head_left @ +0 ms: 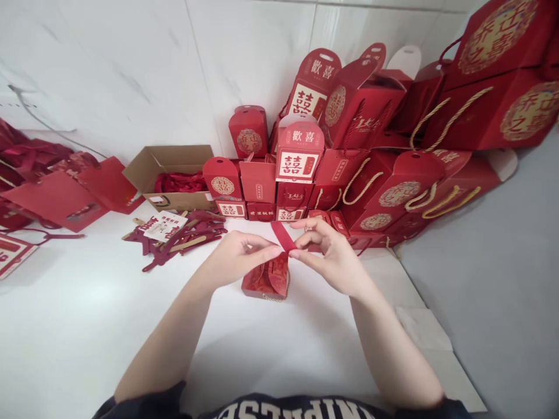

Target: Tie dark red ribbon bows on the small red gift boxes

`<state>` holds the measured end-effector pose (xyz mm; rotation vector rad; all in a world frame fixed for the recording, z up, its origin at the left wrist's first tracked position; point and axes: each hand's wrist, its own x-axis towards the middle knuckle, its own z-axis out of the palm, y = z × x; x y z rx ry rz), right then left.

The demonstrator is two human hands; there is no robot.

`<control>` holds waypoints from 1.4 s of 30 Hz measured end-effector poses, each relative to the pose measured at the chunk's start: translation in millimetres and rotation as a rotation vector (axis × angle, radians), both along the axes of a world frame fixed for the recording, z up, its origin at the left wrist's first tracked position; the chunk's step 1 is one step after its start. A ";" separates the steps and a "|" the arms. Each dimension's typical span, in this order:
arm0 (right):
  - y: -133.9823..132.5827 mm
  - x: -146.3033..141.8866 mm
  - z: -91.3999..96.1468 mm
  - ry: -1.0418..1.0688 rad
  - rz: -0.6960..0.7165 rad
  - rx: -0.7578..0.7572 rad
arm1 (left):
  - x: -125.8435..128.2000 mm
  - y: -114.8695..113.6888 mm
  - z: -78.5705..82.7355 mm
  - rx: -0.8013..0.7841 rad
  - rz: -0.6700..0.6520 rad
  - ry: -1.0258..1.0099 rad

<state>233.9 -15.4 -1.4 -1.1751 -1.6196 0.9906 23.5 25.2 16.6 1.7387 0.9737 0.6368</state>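
A small red gift box with gold print sits on the white table just in front of me. Above it, a short red ribbon strip is pinched between both hands. My left hand grips the strip's lower end with thumb and fingers pressed together. My right hand pinches the same strip from the right, its other fingers curled above.
A heap of red wedding gift boxes and rope-handled bags fills the back right corner. An open cardboard box holds red ribbons. Dark red tags and cards lie left of my hands; flat red box blanks at far left. The table edge runs at right.
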 end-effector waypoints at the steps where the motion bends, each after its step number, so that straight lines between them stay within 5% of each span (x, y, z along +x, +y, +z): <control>1: -6.2 -0.7 6.0 0.043 0.022 -0.022 | 3.8 -1.8 -1.0 -0.058 -0.020 -0.085; 4: -16.2 -1.8 12.6 0.083 0.038 -0.069 | 10.1 -5.6 -4.7 -0.135 0.035 -0.257; 16: -7.2 -8.3 6.2 0.260 0.204 -0.332 | 13.5 -12.4 -0.1 -0.285 0.107 -0.243; 24: -15.9 0.8 8.1 0.098 0.121 -0.304 | 8.5 -13.9 3.6 -0.130 0.113 -0.230; 32: -17.3 7.1 16.0 -0.106 -0.011 -0.017 | -1.9 -16.7 6.3 0.248 0.129 -0.215; 38: -10.4 3.0 9.0 -0.047 0.172 -0.128 | 3.4 -15.7 2.9 0.215 0.152 -0.191; 42: -5.0 -1.1 3.6 -0.016 0.163 -0.189 | 4.9 -13.8 0.3 0.179 0.127 -0.156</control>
